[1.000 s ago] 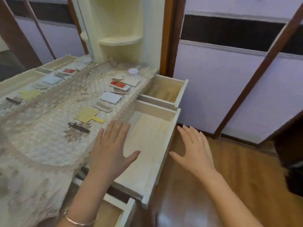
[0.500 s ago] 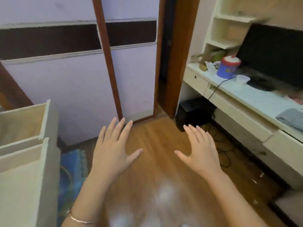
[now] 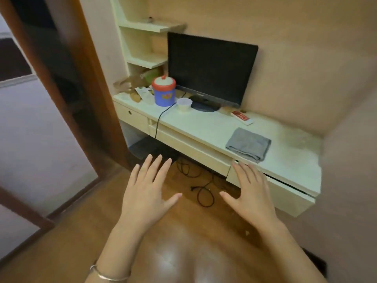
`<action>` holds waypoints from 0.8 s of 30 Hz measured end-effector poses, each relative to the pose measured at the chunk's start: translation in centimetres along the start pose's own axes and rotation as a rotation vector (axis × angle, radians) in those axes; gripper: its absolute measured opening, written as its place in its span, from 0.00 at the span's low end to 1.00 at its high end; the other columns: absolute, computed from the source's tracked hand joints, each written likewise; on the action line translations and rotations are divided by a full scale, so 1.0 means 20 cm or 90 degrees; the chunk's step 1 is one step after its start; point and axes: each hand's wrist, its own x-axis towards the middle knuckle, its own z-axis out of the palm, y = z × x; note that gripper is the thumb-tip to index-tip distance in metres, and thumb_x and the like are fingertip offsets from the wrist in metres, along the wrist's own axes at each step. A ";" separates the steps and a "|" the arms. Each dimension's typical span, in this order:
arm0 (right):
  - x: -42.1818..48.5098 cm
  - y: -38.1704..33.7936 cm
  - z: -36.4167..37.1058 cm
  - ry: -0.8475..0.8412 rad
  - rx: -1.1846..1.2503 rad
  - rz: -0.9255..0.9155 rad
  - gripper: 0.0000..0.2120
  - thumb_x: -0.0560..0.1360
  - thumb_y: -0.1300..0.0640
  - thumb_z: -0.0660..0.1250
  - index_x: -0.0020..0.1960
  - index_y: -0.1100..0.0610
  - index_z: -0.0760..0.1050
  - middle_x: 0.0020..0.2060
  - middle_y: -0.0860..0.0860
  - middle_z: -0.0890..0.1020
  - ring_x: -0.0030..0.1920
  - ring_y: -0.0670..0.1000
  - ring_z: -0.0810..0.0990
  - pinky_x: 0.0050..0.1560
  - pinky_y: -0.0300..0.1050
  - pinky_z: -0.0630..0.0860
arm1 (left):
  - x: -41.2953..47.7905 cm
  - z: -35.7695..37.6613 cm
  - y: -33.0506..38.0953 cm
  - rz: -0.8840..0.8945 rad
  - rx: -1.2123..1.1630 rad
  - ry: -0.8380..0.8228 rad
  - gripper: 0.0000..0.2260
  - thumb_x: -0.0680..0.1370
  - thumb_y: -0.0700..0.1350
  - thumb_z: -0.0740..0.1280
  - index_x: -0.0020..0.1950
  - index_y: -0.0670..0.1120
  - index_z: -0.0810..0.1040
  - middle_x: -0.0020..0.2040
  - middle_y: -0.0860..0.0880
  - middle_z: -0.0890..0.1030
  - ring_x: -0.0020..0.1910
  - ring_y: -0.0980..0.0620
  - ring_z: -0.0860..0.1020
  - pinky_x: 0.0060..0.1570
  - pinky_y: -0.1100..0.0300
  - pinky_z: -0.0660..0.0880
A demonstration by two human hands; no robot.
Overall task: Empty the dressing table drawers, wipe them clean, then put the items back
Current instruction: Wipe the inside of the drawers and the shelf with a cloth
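1. Left hand (image 3: 145, 193): you hold it flat, palm down, over the wooden floor (image 3: 81, 231). The 4 fingers (image 3: 158, 166) are straight and slightly apart, the thumb is spread to the right, and they grip nothing. A thin bracelet (image 3: 108, 275) sits on the wrist.

2. Right hand (image 3: 252, 193): same posture, palm down. Its fingers (image 3: 244, 170) are straight and close together, the thumb is spread to the left, and they hold nothing. The fingertips overlap the upper left corner of a desk drawer front (image 3: 285, 195); you cannot tell whether they touch it.

3. Folded grey cloth (image 3: 247, 145): it lies flat on the desk (image 3: 204, 123), just beyond your right fingertips and near the front edge.

4. Further past the right fingertips, a red-and-white remote (image 3: 241, 117) lies on the desk.

5. Well beyond the left fingertips stand a white cup (image 3: 184, 104), a blue tub with a red lid (image 3: 164, 91) and a dark monitor (image 3: 210, 68).

6. Black cables (image 3: 204, 193) lie looped on the floor between your 2 thumbs and beyond them, under the desk.

7. The dressing table drawers: this view does not show their position.
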 end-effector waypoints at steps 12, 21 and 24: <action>0.80 0.70 0.21 0.003 -0.023 0.197 0.37 0.72 0.38 0.62 0.75 0.51 0.52 0.74 0.49 0.59 0.74 0.52 0.53 0.74 0.48 0.47 | 1.23 0.62 0.34 0.209 -0.027 -0.023 0.33 0.70 0.65 0.55 0.70 0.48 0.64 0.68 0.45 0.71 0.70 0.46 0.63 0.66 0.51 0.52; 1.38 1.05 0.43 -0.124 0.009 0.253 0.37 0.73 0.41 0.62 0.75 0.50 0.48 0.75 0.49 0.55 0.75 0.50 0.51 0.75 0.46 0.47 | 1.85 1.00 0.44 0.257 -0.035 -0.083 0.32 0.69 0.63 0.55 0.69 0.49 0.65 0.68 0.46 0.71 0.69 0.48 0.59 0.67 0.51 0.51; 1.51 1.12 0.51 -0.187 0.038 0.256 0.39 0.72 0.41 0.64 0.75 0.50 0.49 0.75 0.49 0.54 0.75 0.51 0.51 0.75 0.47 0.48 | 1.93 1.10 0.46 0.241 -0.037 -0.104 0.32 0.68 0.63 0.58 0.68 0.49 0.64 0.67 0.46 0.73 0.68 0.48 0.60 0.66 0.51 0.52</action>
